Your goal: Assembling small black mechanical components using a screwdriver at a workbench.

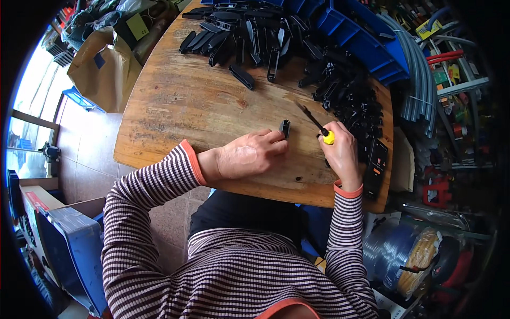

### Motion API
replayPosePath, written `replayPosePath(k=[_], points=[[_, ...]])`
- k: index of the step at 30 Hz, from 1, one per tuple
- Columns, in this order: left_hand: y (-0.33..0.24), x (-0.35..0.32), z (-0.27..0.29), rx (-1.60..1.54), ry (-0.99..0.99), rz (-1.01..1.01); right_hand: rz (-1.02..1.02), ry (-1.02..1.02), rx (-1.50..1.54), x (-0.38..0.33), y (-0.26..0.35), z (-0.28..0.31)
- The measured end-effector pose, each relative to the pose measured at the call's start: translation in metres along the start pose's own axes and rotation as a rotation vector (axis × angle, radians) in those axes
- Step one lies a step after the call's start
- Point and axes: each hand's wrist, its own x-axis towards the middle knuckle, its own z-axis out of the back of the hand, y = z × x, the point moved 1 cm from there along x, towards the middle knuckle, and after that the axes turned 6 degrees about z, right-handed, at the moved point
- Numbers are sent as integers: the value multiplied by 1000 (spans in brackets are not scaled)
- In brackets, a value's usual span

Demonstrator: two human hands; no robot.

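Black part [285,128] pinched in the left hand [247,154] at the worktop [196,106], yellow-handled tool [329,138] gripped in the right hand [341,151]; from where I'm standing, a loose pinch could mean a jabbed left hand

Black part [286,128] near yellow-handled tool [328,137]

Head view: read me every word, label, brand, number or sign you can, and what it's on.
No text reads clearly.
Phone: screen text too small.
Yellow card, upper left: marks too blurred.
Box, far left: red print too small.
Yellow label, upper right: too blurred.
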Motion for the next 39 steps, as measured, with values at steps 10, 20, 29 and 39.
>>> replayPosePath(k=[10, 20, 29, 39], points=[[-3, -2, 1, 1, -12, 35, 262, 11, 254, 26, 42, -9], [-5, -2, 0, 13, -31, 30, 358, 65, 57, 34, 53, -24], [-9, -7, 2, 77, -13, 40, 419, 220, 231, 39, 57, -5], [-3, -1, -5, 128, -93, -12, 77, -337, 938, 52, 53, -18]])
